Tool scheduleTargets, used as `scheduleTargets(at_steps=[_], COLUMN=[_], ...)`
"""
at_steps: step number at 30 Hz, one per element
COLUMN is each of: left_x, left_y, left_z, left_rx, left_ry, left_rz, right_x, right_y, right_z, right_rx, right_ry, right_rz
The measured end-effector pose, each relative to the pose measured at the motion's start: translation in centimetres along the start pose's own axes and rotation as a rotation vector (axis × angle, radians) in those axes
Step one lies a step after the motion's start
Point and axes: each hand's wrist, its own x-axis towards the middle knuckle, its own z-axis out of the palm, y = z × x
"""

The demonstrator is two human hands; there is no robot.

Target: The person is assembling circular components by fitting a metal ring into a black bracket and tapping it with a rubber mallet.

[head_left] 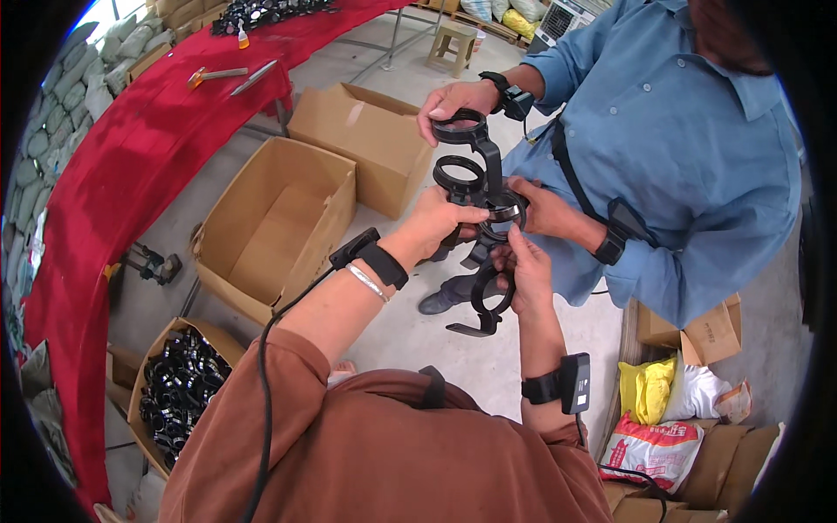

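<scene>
Several black ring-shaped parts with flat arms are bunched between my hands and a co-worker's. My left hand (433,220) is closed, its thumb pressed on the middle ring (508,212), with another black ring (459,185) standing above its fingers. My right hand (530,268) pinches the lower side of the bunch; a black ring with a bent tab (479,301) hangs beside its fingers. The co-worker's one hand (455,103) grips the top ring (462,134), and the other hand (551,212) holds the bunch from the right. Overlapping fingers hide how the parts meet.
Two cardboard boxes (336,196) stand open on the left. A box of small black parts (179,388) is at lower left. Along a red-covered table (113,183) lie a hammer (218,75) and a dark pile (261,13). Bags (649,449) sit at lower right.
</scene>
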Motion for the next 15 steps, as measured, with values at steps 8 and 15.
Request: scheduleTargets(at_steps=[8, 15], left_x=[0.2, 0.4], left_y=[-0.8, -1.7], left_z=[-1.1, -1.3], left_rx=[-0.128, -0.053], left_ry=[0.011, 0.131], left_rz=[0.021, 0.179], right_x=[0.6, 1.6], right_y=[0.1, -0.1], right_z=[0.4, 0.9], right_rx=[-0.012, -0.067], right_ry=[-0.007, 0.02], right_rz=[-0.014, -0.058])
